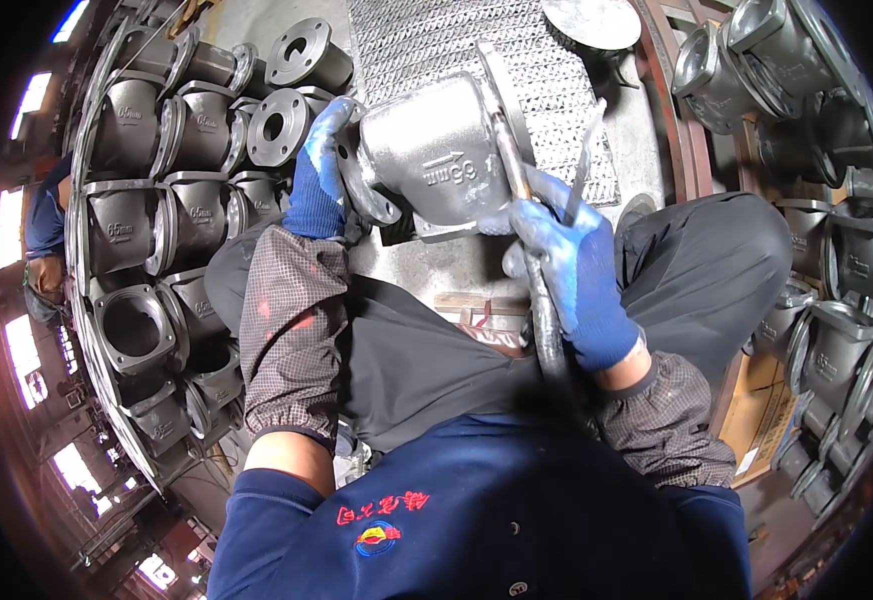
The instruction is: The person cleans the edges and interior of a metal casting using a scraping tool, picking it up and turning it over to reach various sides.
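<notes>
A grey cast-metal valve body [427,150] with round flanges is tilted up in front of me, above my lap. My left hand [323,175] wears a blue coated glove and is closed on the flange at its left end. In my right hand [572,265], gloved alike, is a slim tube-shaped tool [510,160] with a thin metal lever [587,155] sticking up beside it. A dark hose [547,345] runs down from that tool toward my body. The tool's upper end lies against or just before the right flange [505,100]; whether it touches I cannot tell.
Similar valve bodies [202,125] stand stacked in rows at my left. More castings [842,350] are piled at the right, beside a cardboard box [757,410]. A patterned metal plate [397,45] lies ahead, with a round pale disc [592,22] at the far right.
</notes>
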`<state>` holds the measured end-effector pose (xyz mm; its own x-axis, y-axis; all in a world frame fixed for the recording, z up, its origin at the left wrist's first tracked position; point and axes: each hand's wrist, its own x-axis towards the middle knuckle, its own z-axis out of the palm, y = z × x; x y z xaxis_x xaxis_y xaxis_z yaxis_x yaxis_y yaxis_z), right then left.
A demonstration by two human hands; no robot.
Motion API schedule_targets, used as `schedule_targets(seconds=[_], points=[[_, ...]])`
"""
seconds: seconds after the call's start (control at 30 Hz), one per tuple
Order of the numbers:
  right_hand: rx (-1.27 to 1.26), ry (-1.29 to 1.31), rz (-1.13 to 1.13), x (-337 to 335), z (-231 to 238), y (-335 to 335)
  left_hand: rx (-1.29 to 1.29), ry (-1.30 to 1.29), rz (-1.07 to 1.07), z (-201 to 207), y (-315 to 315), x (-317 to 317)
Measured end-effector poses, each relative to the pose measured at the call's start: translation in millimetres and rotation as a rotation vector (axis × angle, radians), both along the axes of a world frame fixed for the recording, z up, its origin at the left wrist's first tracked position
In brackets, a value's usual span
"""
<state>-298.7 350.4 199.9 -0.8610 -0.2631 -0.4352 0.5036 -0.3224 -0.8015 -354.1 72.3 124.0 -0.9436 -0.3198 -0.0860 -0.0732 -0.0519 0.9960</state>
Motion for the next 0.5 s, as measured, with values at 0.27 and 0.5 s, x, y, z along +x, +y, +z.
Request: schedule_targets(seconds=[0.27,0.5], points=[[-0.024,0.034,0.012,4,-13,4,0.068,-0.012,-0.04,-5,-9,-6],[-0.039,-0.042,-0.007,3,-8,-8,0.126,-0.026,-0.046,-4,-21,-5]])
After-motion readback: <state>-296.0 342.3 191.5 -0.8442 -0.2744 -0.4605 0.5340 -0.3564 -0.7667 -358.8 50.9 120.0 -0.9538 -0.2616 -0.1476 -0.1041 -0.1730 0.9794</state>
